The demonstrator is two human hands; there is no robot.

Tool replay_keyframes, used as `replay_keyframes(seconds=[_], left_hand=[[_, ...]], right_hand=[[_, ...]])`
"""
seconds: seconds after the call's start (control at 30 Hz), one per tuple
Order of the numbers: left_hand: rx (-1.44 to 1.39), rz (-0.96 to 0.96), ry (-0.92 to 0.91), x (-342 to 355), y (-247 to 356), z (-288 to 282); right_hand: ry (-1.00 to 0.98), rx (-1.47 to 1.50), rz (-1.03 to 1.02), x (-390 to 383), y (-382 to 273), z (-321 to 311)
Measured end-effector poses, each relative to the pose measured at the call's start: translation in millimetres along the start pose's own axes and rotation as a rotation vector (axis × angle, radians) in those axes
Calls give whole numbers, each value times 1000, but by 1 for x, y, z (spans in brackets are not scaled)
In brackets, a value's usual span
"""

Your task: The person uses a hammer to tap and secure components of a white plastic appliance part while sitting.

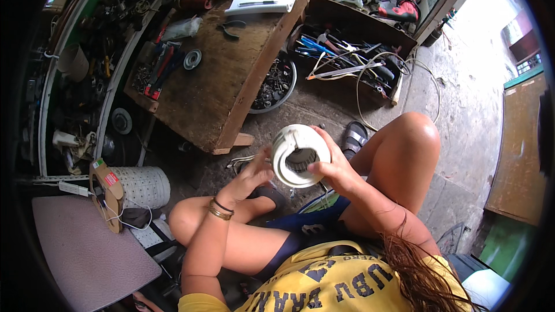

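Head view: right hand (pixel 333 167) clasps the white slotted-bore casing (pixel 280 162) above the floor (pixel 468 121); left hand (pixel 254 176) is loosely spread beside it, contact unclear. One-sided grip could slip, dropping it.

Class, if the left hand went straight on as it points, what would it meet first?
The left hand would likely meet the white ring-shaped part in the right hand; whether they touch is unclear.

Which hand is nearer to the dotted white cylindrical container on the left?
Left. The left hand is right of the container, by the left side of the white ring-shaped part; the right hand is farther right, gripping that part.
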State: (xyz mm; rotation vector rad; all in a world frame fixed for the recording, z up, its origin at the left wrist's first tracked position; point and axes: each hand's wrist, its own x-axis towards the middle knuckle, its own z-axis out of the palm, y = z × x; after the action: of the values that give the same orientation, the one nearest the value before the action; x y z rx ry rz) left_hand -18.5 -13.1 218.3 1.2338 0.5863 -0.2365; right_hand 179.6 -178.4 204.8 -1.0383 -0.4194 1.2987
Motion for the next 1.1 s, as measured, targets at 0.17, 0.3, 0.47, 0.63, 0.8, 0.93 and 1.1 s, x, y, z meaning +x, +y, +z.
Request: replay_keyframes(seconds=[0.17, 0.3, 0.47, 0.63, 0.8, 0.93, 1.1], left_hand=[[-23, 308, 56, 7, 15, 24], [62, 365, 158, 10, 5, 32], [141, 401, 399, 20, -28, 35], [623, 359, 853, 86, -97, 8], [776, 278, 943, 148, -147, -22], [704, 233, 984, 167, -188, -33], [737, 129, 919, 169, -230, -40]], right_hand=[[-93, -339, -169, 2, 1, -1], [-187, -396, -172, 3, 3, -1], [-310, -809, -300, 31, 10, -17], [80, -551, 264, 70, 54, -67], [292, -1158, 267, 109, 152, -125], [353, -1460, 310, 101, 208, -138], [307, -1623, 378, 92, 235, -130]])
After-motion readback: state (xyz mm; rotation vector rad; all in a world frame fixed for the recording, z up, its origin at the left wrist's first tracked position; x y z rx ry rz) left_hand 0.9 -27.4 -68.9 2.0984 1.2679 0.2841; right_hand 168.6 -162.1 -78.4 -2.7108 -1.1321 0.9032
